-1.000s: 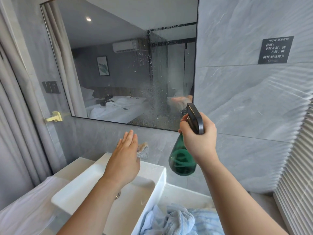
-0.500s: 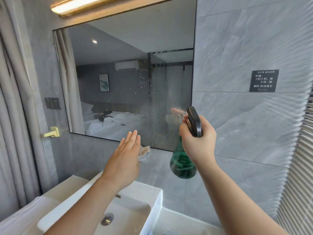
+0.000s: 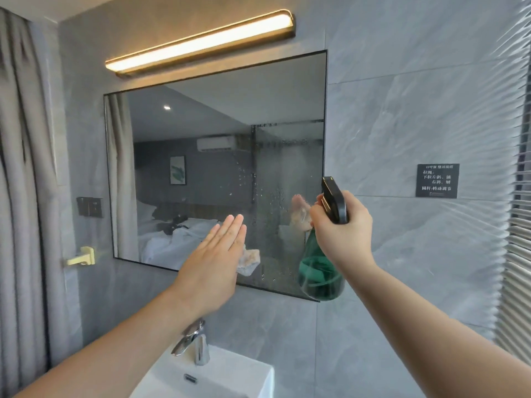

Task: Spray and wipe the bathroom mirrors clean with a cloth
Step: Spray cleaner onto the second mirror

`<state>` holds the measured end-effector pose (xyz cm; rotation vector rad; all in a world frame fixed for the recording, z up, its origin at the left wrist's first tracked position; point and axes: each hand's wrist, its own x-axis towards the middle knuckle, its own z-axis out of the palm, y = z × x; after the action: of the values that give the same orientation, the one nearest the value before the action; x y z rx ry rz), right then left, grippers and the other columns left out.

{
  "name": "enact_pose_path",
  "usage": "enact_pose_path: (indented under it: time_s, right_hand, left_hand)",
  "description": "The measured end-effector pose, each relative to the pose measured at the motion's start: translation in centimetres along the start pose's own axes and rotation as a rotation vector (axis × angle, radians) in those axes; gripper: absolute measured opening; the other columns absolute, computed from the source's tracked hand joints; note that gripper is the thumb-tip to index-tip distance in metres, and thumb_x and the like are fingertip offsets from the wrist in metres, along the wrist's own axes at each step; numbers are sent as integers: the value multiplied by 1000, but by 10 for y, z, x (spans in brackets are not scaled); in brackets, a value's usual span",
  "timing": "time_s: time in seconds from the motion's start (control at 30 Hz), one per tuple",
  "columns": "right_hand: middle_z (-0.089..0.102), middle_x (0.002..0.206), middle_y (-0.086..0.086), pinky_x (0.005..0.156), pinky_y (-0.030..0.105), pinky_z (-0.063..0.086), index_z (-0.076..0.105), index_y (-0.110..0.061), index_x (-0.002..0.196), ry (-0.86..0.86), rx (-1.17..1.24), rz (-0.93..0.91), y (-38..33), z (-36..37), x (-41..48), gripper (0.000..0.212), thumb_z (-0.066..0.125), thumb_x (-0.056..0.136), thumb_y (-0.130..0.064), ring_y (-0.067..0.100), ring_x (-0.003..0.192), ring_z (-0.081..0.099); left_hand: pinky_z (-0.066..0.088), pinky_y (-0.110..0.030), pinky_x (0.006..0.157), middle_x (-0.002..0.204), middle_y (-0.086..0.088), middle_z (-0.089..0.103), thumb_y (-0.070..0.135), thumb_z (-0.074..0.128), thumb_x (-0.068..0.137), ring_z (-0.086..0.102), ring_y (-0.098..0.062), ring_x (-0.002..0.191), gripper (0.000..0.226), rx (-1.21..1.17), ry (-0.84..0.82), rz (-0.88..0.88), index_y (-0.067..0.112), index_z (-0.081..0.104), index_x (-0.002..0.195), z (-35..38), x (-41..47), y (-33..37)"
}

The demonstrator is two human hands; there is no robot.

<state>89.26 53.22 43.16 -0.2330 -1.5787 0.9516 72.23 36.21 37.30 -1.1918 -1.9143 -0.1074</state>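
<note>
The wall mirror [image 3: 201, 139] fills the middle of the view, and its right part is speckled with spray droplets [image 3: 273, 196]. My left hand [image 3: 212, 262] lies flat with straight fingers in front of the mirror's lower edge. A small pale cloth [image 3: 249, 261] sticks out from under its palm on the right side. My right hand [image 3: 342, 234] grips a green spray bottle [image 3: 320, 280] with a black trigger head, held upright at the mirror's lower right corner with its nozzle toward the glass.
A white sink [image 3: 230, 377] with a chrome faucet [image 3: 195, 346] sits below my arms. A lit lamp bar [image 3: 201, 41] hangs above the mirror. Grey curtain [image 3: 20, 196] at left, window blinds [image 3: 517, 254] at right, a black sign [image 3: 437, 180] on the tile wall.
The view has tilted upward, bringing the lamp into sight. Both hands have risen; my left hand with the cloth moved from below the mirror up over its lower edge.
</note>
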Motion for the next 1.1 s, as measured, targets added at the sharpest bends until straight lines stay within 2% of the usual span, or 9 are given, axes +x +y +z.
enact_pose_path:
  time_s: [0.17,0.3,0.4,0.5,0.57,0.67,0.77,0.93,1.1]
  right_hand:
    - [56,74,18,53,17,43,64,-8,87,-2,18,-31,-16,3,26,2,63,89,-9,15,63,50]
    - [51,64,1,57,29,50,55,-7,82,-6,-11,-29,-24,-3,47,9,61,88,-10,36,69,67]
    - [55,65,6,60,33,50,51,-14,76,-1,-80,-99,-32,-8,52,16,63,86,-16,29,69,67]
    - [51,65,5,56,26,51,52,-4,81,30,-65,-129,-39,-11,58,13,62,89,-11,6,54,63]
    - [55,74,19,70,42,62,57,-3,87,76,-35,-120,-42,-12,66,13,62,86,-16,26,67,68]
    - [62,85,22,75,59,59,63,-8,88,90,-14,-123,-51,-11,72,18,61,80,-24,45,86,64]
    - [60,78,18,73,59,58,61,-9,87,89,-10,-118,-60,-10,80,21,59,77,-27,44,83,64]
    - [51,63,-9,74,54,60,51,-23,72,81,-47,-108,-71,-6,88,10,58,76,-29,36,74,65]
    - [58,71,9,73,56,59,58,-18,80,83,-23,-162,-71,1,88,9,59,78,-27,42,80,66]
  left_hand:
    - [30,-40,122,159,-20,39,-5,68,58,40,-34,147,91,68,21,-4,-5,47,146,-18,17,-15]
    - [28,-38,122,160,-17,39,-5,66,60,38,-31,148,89,96,49,-24,-3,48,147,-27,24,-20]
    - [30,-40,122,158,-19,42,-4,70,59,41,-33,146,88,104,42,-30,-4,50,145,-32,28,-23]
    - [25,-38,124,158,-19,40,-3,74,60,40,-34,147,88,113,30,-39,-5,49,145,-35,32,-25]
    - [20,-38,121,159,-20,40,-2,74,61,40,-34,147,87,121,39,-42,-6,49,145,-36,34,-24]
    - [25,-38,124,160,-18,37,-2,70,64,36,-31,149,87,124,55,-37,-3,47,148,-38,36,-22]
    - [25,-42,121,162,-17,35,-3,68,66,34,-30,151,87,117,57,-30,-3,45,150,-40,37,-19]
    - [21,-41,122,164,-16,30,-2,66,70,28,-30,153,86,118,63,-37,-1,41,153,-43,36,-21]
    - [20,-41,122,164,-16,31,-5,66,68,28,-30,153,88,118,45,-49,-2,41,152,-44,31,-26]
